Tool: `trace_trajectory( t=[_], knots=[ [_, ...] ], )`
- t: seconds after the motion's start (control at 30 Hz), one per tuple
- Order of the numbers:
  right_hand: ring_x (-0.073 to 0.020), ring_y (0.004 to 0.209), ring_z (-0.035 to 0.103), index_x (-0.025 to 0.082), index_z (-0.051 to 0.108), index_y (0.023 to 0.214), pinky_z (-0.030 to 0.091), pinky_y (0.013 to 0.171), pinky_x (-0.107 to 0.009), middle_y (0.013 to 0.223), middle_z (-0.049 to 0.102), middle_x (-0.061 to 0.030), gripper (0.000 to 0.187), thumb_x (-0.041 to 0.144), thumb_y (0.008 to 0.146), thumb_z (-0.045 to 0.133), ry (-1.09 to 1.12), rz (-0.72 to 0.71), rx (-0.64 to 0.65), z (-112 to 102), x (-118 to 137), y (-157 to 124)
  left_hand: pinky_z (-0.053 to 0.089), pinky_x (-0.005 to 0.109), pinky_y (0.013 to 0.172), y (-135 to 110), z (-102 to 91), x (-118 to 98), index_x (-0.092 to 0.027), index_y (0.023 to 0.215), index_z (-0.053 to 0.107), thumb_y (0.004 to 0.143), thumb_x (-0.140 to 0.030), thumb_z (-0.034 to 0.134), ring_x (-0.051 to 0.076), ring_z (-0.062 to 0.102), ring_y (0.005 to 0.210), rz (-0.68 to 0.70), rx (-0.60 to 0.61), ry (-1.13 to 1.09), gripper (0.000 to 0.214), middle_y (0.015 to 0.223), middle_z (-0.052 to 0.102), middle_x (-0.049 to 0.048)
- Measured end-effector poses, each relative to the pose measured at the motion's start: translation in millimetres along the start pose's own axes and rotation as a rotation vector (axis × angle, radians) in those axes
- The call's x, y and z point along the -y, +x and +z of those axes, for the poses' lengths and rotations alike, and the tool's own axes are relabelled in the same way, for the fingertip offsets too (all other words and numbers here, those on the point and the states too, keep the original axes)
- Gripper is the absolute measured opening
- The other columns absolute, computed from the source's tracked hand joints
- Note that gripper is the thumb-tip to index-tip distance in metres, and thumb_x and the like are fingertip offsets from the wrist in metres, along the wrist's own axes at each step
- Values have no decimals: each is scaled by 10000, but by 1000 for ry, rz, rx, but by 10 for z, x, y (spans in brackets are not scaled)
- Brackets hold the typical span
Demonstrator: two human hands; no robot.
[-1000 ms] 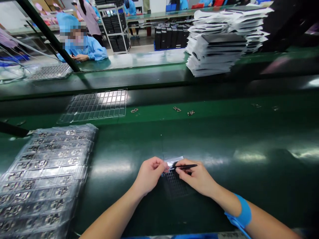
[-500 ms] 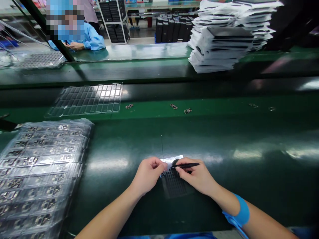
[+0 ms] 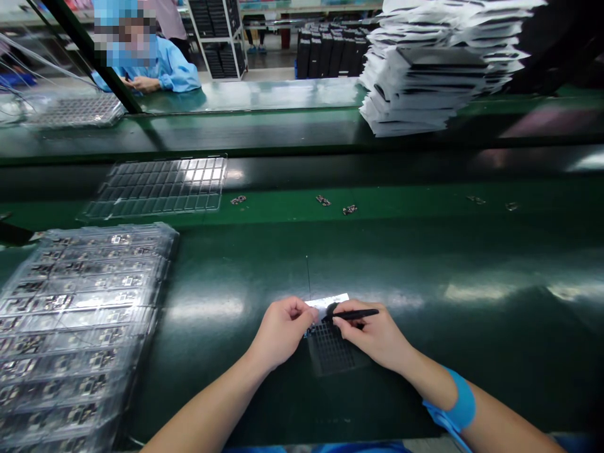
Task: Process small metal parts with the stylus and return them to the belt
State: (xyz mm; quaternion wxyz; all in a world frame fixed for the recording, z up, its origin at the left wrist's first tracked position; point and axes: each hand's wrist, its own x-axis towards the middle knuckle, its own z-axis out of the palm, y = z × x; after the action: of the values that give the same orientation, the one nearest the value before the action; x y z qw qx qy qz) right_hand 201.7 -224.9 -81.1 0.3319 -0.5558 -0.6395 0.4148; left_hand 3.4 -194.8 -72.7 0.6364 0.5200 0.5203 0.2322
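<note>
1. The small black mesh grid (image 3: 331, 350) lies flat on the glossy dark green conveyor belt (image 3: 472, 352), directly beneath both hands. A strip of shiny white film (image 3: 326, 301) lies at the grid's far edge.
2. The person's right hand (image 3: 372, 340) is closed around slim black tweezers (image 3: 353, 314), whose tips point left toward the white film.
3. The person's left hand (image 3: 282, 333) sits just left of the right hand, its fingertips at the film's near corner. The two hands are close together, almost touching. Whether the left fingers are pinching the film or something smaller there is too small to tell.
4. A bright blue wrist strap (image 3: 460, 402) circles the right wrist, near the grid's right side.
5. Well left of the grid, a stack of clear plastic trays (image 3: 80, 327) holds rows of small circuit boards.
6. Beyond the grid, small loose circuit boards (image 3: 323, 200) lie in a scattered row on a green strip, with a clear plastic grid tray (image 3: 158, 187) farther left.
7. Farthest from the grid, tall stacks of white packets (image 3: 419, 82) rise on a far bench, where a co-worker in a blue smock (image 3: 165, 69) rests both arms.
</note>
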Motion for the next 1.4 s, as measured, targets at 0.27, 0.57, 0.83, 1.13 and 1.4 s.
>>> trace_trajectory(
  t=[0.27, 0.57, 0.83, 1.13, 1.4],
  knots=[
    [-138, 483, 626, 173, 644, 818, 516, 488, -235, 588, 635, 5, 47, 191, 810, 602, 269, 99, 23, -57, 26, -22, 442, 259, 694, 3, -3, -31, -161, 744, 653, 835, -364, 601, 158, 617, 737, 3, -13, -52, 229, 763, 703, 36],
    [-124, 460, 634, 175, 651, 829, 523, 473, -224, 601, 664, 9, 27, 160, 823, 629, 439, 34, -27, -87, 157, -134, 438, 235, 608, -38, 43, -132, -150, 632, 639, 832, -405, 611, 123, 576, 591, -81, 89, -165, 325, 642, 680, 33],
    [-138, 482, 630, 169, 669, 833, 523, 509, -246, 531, 643, 16, 48, 163, 829, 622, 321, 29, -29, -61, 184, -136, 472, 247, 620, -52, 68, -140, -149, 647, 671, 825, -443, 613, 155, 623, 636, -118, 88, -115, 349, 673, 702, 50],
    [-140, 469, 635, 165, 658, 825, 526, 494, -245, 531, 643, 14, 44, 175, 824, 615, 376, 57, -23, -56, 189, -155, 452, 238, 580, -54, 82, -99, -154, 644, 667, 808, -478, 624, 151, 609, 609, -124, 56, -85, 366, 655, 695, 40],
    [-124, 440, 633, 159, 641, 828, 517, 450, -229, 616, 683, -8, 33, 186, 811, 633, 526, 141, 49, -46, 164, -138, 458, 244, 645, -42, 74, -137, -150, 676, 678, 828, -428, 621, 145, 615, 663, -66, 51, -116, 322, 715, 711, 43]
  ],
)
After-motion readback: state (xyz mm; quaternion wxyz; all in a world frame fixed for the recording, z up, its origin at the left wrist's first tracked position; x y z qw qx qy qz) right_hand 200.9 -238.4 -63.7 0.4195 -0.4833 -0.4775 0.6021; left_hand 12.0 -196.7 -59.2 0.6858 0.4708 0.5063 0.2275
